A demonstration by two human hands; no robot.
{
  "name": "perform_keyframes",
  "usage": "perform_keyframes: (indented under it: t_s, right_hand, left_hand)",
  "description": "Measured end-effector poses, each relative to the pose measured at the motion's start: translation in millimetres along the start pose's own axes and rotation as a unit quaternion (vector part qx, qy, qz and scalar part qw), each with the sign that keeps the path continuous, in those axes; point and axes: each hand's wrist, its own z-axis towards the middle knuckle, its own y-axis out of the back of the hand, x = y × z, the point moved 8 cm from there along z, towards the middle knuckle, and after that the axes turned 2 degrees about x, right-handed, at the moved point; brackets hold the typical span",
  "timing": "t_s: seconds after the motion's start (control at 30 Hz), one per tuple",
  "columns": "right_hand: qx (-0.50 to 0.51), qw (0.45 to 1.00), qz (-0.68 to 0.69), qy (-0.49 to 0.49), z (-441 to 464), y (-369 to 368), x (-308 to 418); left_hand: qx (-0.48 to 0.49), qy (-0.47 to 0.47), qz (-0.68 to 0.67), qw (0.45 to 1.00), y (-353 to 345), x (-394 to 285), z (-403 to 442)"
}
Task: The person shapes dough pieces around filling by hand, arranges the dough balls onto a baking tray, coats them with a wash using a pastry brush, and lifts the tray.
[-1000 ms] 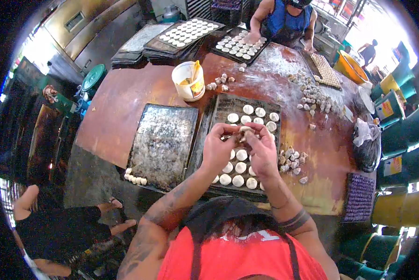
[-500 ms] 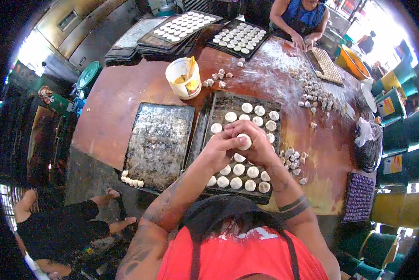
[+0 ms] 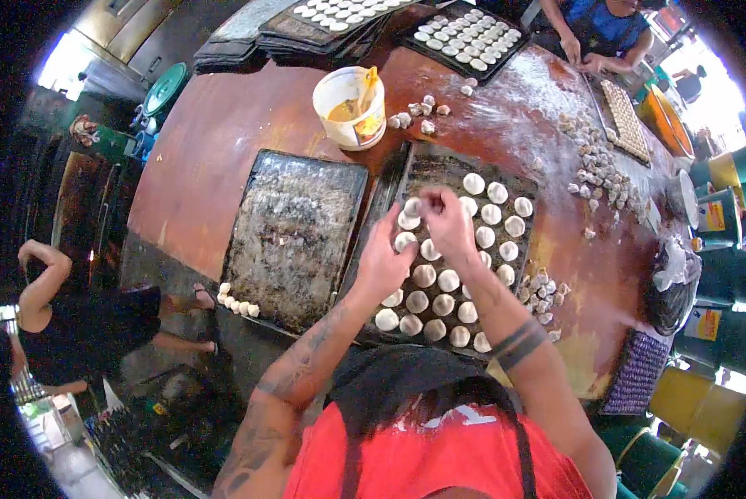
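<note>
My left hand (image 3: 384, 262) is over the dark baking tray (image 3: 427, 158), fingers stretched and thumb apart, beside white dough rounds (image 3: 405, 241). Slightly blurred, my right hand (image 3: 448, 223) has its fingers bent inward at a dough ball (image 3: 413, 207). That ball appears pinched at the right fingertips, close to the left fingertips and overlapping another round below it. Flattened dough rounds in rough rows cover much of the tray, some hidden under my hands and forearms.
Left of my tray lies another tray (image 3: 294, 237) with small dough pieces (image 3: 238, 304) at its corner. A white bucket (image 3: 348, 112) with a yellow-handled tool stands behind. Filled lumps (image 3: 543, 295) sit at right. Across the table a person (image 3: 597, 41) works by a tray (image 3: 625, 121).
My hands have moved apart from their clasp around the dough ball, the ball shifting toward the tray's upper left. The view has shifted, and the person at left has an arm raised.
</note>
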Motion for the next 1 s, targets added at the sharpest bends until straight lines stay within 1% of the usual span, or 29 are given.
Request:
perform_keyframes:
  t_s: [0.03, 0.07, 0.1, 0.13, 0.2, 0.23, 0.27, 0.3, 0.33, 0.37, 0.4, 0.43, 0.47, 0.5, 0.53, 0.57, 0.6, 0.7, 0.73, 0.77, 0.8, 0.87, 0.9, 0.93, 1.0]
  right_hand:
    - [-0.032, 0.997, -0.029, 0.066, 21.0, -2.4, 0.4]
    - [-0.044, 0.989, -0.105, 0.095, 36.0, -5.9, -1.1]
    - [-0.003, 0.959, -0.259, 0.113, 49.2, -14.4, 2.1]
    - [0.038, 0.904, -0.405, 0.128, 55.1, -22.9, 2.2]
    - [-0.035, 0.907, -0.385, 0.167, 43.7, -20.9, 12.1]
    - [-0.075, 0.905, -0.375, 0.186, 34.5, -20.4, 20.7]
    - [-0.027, 0.917, -0.356, 0.179, 23.1, -31.7, 18.8]
    - [-0.036, 0.893, -0.384, 0.23, 5.2, -48.2, 20.5]
    - [-0.015, 0.887, -0.397, 0.235, -3.0, -52.8, 18.6]
    - [0.007, 0.88, -0.409, 0.24, -11.2, -57.3, 16.7]
    - [0.057, 0.89, -0.404, 0.204, -5.4, -52.0, 20.8]
    - [0.108, 0.896, -0.396, 0.168, 1.4, -49.1, 19.5]
    - [0.111, 0.952, -0.276, 0.069, 14.9, -22.8, 1.6]
    - [-0.008, 0.958, -0.235, 0.165, 8.0, 17.1, 15.6]
    - [-0.127, 0.935, -0.206, 0.26, -6.6, 57.3, 27.1]
    - [-0.115, 0.965, -0.227, 0.069, -12.3, 93.9, 5.8]
    - [-0.132, 0.957, -0.252, 0.063, -20.8, 130.0, -33.3]
    - [-0.174, 0.951, -0.255, 0.027, -68.1, 193.2, -137.4]
    - [-0.141, 0.923, -0.355, -0.045, -104.2, 196.7, -117.3]
    - [-0.12, 0.897, -0.425, -0.006, -117.0, 190.0, -136.6]
    - [-0.103, 0.866, -0.489, 0.034, -121.7, 186.1, -157.7]
    - [-0.115, 0.905, -0.409, -0.012, -129.4, 195.1, -166.8]
    - [-0.125, 0.921, -0.367, -0.037, -133.4, 201.1, -168.1]
    - [-0.142, 0.951, -0.274, -0.032, -140.4, 213.9, -167.1]
    - [-0.176, 0.981, -0.083, -0.019, -152.2, 242.4, -165.9]
  left_hand:
    - [-0.005, 0.014, 0.0, 1.0, 7.6, -5.1, -1.5]
    - [-0.011, 0.028, -0.001, 1.0, 14.5, -12.0, -3.1]
    - [-0.026, 0.048, -0.014, 0.998, 22.2, -19.2, -8.2]
    - [-0.011, 0.071, -0.011, 0.997, 27.9, -10.1, -14.5]
    - [0.021, 0.111, -0.007, 0.994, 51.5, 11.1, -23.2]
    - [-0.001, 0.121, -0.043, 0.992, 66.2, 12.9, -28.4]
    - [-0.02, 0.136, -0.08, 0.987, 77.7, 13.8, -35.2]
    - [-0.038, 0.143, -0.083, 0.985, 85.1, 12.7, -38.6]
    - [-0.033, 0.135, -0.122, 0.983, 84.1, 21.4, -36.8]
    - [-0.009, 0.16, -0.135, 0.978, 79.0, 29.6, -39.4]
    - [0.014, 0.181, -0.147, 0.972, 74.9, 24.6, -37.5]
    - [0.027, 0.177, -0.117, 0.977, 76.5, 20.0, -37.0]
    - [0.04, 0.177, -0.085, 0.98, 81.2, 16.7, -41.6]
    - [0.051, 0.174, -0.053, 0.982, 88.0, 15.8, -45.3]
    - [0.042, 0.174, -0.038, 0.983, 100.5, 26.2, -49.9]
    - [0.027, 0.176, -0.021, 0.984, 116.8, 44.7, -58.4]
    - [0.007, 0.182, -0.003, 0.983, 133.5, 55.2, -68.5]
    - [-0.058, 0.199, 0.054, 0.977, 178.4, 70.1, -99.7]
    - [-0.073, 0.211, 0.069, 0.972, 185.5, 81.8, -111.8]
    - [-0.092, 0.219, 0.074, 0.968, 191.3, 92.2, -120.9]
    - [-0.092, 0.219, 0.143, 0.961, 199.5, 93.7, -123.5]
    - [-0.082, 0.216, 0.28, 0.932, 217.3, 94.5, -125.2]
    - [-0.121, 0.158, 0.302, 0.932, 236.9, 96.0, -125.5]
    - [-0.156, 0.181, 0.34, 0.909, 261.2, 108.5, -127.4]
    - [-0.222, 0.111, 0.493, 0.834, 306.9, 108.0, -125.6]
